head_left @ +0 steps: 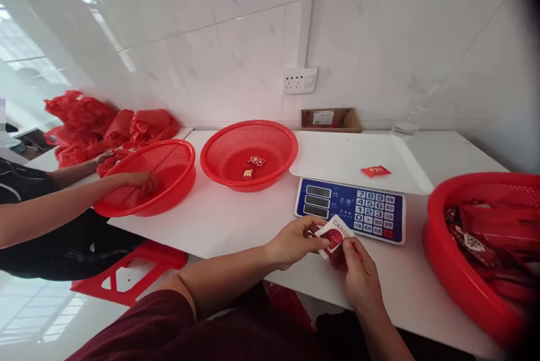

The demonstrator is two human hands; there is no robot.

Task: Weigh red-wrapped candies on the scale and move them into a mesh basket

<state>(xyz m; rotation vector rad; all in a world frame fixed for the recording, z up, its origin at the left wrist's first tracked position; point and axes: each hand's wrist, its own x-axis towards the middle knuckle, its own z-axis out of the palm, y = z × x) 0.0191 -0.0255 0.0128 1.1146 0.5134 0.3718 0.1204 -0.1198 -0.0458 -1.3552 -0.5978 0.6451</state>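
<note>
My left hand [295,243] and my right hand [360,271] both grip a small white and red candy packet [334,235] marked "CANDY". They hold it over the table's front edge, just in front of the blue digital scale [350,209]. Part of the packet, and whatever may lie behind it, is hidden by my fingers. On the scale's white tray [329,158] lies one small red packet [376,171]. Near the middle, a red plastic basket [248,125] contains two small packets, one patterned red and white [256,161], the other red and gold [247,174].
At right stands a red basket [447,271] full of red packets. A co-worker's hand [143,183] reaches into another red basket [185,175] at left. Red bags [84,119] are heaped behind it. A cardboard box [350,120] sits against the wall, below a socket [300,80].
</note>
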